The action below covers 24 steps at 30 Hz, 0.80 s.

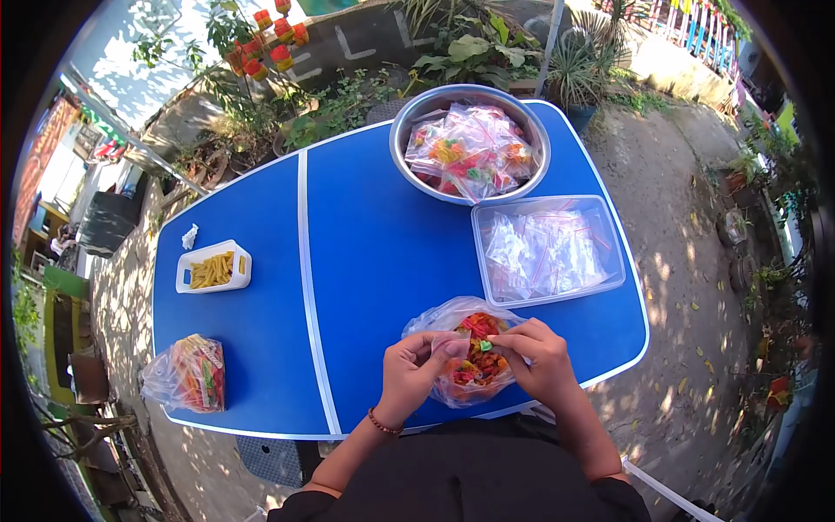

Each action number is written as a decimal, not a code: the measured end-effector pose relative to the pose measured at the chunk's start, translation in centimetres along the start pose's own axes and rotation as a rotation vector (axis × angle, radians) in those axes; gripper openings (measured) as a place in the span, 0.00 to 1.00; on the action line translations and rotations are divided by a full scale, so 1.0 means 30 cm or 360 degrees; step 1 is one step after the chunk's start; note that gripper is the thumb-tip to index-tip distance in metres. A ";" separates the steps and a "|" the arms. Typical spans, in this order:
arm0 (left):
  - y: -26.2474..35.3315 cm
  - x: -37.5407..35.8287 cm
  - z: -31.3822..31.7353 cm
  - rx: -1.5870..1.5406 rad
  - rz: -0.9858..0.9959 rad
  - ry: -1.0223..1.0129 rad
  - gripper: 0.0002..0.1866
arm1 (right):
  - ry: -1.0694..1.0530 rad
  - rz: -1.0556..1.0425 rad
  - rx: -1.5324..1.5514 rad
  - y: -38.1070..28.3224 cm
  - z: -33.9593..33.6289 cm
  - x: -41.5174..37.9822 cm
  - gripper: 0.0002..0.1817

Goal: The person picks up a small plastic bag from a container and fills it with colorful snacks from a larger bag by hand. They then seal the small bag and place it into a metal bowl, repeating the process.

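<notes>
My left hand (417, 370), with a beaded bracelet at the wrist, pinches a small clear bag (450, 343). Close to its right, my right hand (535, 357) holds a small green piece (484, 346) between its fingertips. Both hands are above an open plastic bag (470, 393) full of small red, orange and yellow pieces, which lies at the table's near edge. Beyond it, a clear plastic box (619, 283) holds many flat empty-looking bags. Behind that box stands a metal bowl (541, 143) heaped with clear bags that have colourful pieces inside.
On the left of the blue table (365, 252), a white basket (246, 271) holds yellow pieces, beside a crumpled white scrap (190, 236). A plastic bag of long colourful items (196, 374) lies at the near left corner. Plants and a pole stand beyond the far edge.
</notes>
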<state>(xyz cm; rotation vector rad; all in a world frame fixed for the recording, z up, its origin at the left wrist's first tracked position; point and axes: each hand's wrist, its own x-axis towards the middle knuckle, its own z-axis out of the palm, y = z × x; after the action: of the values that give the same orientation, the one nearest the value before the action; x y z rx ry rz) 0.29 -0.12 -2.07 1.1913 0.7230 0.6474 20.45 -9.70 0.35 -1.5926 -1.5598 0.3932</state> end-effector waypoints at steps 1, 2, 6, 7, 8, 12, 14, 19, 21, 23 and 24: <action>0.009 -0.004 0.005 0.0135 0.0064 -0.0004 0.12 | 0.0072 -0.0031 0.0018 -0.013 -0.008 0.004 0.11; 0.019 -0.008 0.012 0.0271 0.0127 -0.0009 0.12 | 0.0144 -0.0062 0.0037 -0.031 -0.016 0.009 0.11; 0.030 -0.014 0.027 0.0836 0.0516 -0.0014 0.12 | 0.0224 -0.0214 -0.0068 -0.069 -0.028 0.020 0.12; 0.034 -0.015 0.028 0.0904 0.0556 -0.0008 0.12 | 0.0202 -0.0260 -0.0123 -0.072 -0.027 0.021 0.12; 0.038 -0.017 0.028 0.0972 0.0596 -0.0002 0.13 | 0.0180 -0.0306 -0.0177 -0.074 -0.025 0.022 0.12; 0.040 -0.017 0.028 0.1085 0.0725 0.0022 0.14 | 0.0058 -0.0407 -0.0275 -0.077 -0.021 0.017 0.14; 0.046 -0.019 0.031 0.1053 0.0689 -0.0026 0.15 | -0.0018 -0.0406 -0.0201 -0.087 -0.024 0.019 0.15; 0.032 -0.019 0.029 0.0813 0.0500 -0.0158 0.17 | -0.0183 -0.0239 -0.0019 -0.101 -0.052 0.025 0.16; 0.041 -0.019 0.029 0.0725 0.0462 -0.0216 0.18 | -0.0129 -0.0123 0.0128 -0.086 -0.044 0.012 0.15; 0.047 -0.020 0.034 0.0591 0.0367 -0.0235 0.18 | -0.0063 -0.0065 0.0208 -0.097 -0.046 0.016 0.13; 0.049 -0.021 0.036 0.0525 0.0319 -0.0243 0.18 | -0.0030 -0.0036 0.0248 -0.104 -0.048 0.018 0.12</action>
<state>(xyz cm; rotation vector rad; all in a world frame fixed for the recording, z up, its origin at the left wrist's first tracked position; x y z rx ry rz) 0.65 -0.88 -0.31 1.6145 0.5993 0.6088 19.54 -10.14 3.67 -1.4543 -1.5214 0.5064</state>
